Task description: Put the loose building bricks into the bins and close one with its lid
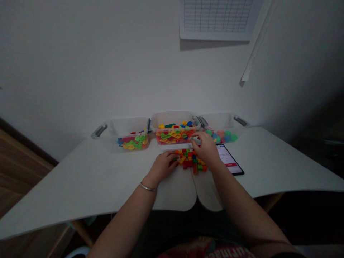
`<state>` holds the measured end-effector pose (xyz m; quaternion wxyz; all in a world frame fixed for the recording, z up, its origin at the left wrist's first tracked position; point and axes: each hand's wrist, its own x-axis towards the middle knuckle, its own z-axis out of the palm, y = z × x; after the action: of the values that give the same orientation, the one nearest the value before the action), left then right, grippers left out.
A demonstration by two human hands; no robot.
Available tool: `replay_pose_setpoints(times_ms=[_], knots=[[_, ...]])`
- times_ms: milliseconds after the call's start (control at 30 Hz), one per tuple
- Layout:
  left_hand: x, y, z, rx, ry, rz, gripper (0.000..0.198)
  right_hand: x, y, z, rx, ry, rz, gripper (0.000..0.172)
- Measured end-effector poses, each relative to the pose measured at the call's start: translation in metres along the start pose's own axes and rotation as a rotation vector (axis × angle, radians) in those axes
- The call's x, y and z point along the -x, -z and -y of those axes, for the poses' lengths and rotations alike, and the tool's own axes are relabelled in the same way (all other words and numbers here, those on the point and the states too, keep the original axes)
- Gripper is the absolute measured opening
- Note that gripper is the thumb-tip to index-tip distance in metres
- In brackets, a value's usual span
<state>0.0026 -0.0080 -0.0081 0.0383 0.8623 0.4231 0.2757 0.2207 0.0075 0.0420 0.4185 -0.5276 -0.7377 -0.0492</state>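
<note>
A pile of small colourful toy bricks, mostly red, orange, yellow and green, lies on the white table. At its left edge is my left hand, fingers curled and thumb and fingertips close together by the bricks. What they hold, if anything, is too small to make out. Over the pile's right side my right hand is raised, thumb and forefinger in a pinch in front of the middle box. Its pinched fingertips are too dim to show what is between them. A clear plastic box behind the pile holds more bricks.
Another clear box with colourful pieces stands at left, and a third box with round pieces at right. A phone with a lit screen lies right of the pile. The wall rises behind the boxes.
</note>
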Motion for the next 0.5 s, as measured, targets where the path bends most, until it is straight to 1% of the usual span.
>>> replay_pose_setpoints(times_ms=[133, 200, 267, 367, 500], knots=[[0.0, 0.0, 0.0, 0.021, 0.015, 0.007, 0.024, 0.014, 0.006, -0.006, 0.285, -0.172, 0.17, 0.023], [0.0, 0.0, -0.001, 0.018, 0.02, 0.006, 0.025, 0.02, 0.005, -0.012, 0.367, -0.235, 0.224, 0.025], [0.0, 0.001, -0.001, 0.012, 0.029, 0.012, 0.026, 0.025, 0.003, -0.017, 0.406, -0.269, 0.267, 0.025], [-0.001, 0.003, -0.003, 0.017, 0.047, 0.022, 0.027, 0.03, 0.0, -0.02, 0.432, -0.264, 0.288, 0.026], [-0.001, 0.003, -0.004, 0.031, 0.044, 0.007, 0.026, 0.033, -0.001, -0.018, 0.455, -0.255, 0.259, 0.025]])
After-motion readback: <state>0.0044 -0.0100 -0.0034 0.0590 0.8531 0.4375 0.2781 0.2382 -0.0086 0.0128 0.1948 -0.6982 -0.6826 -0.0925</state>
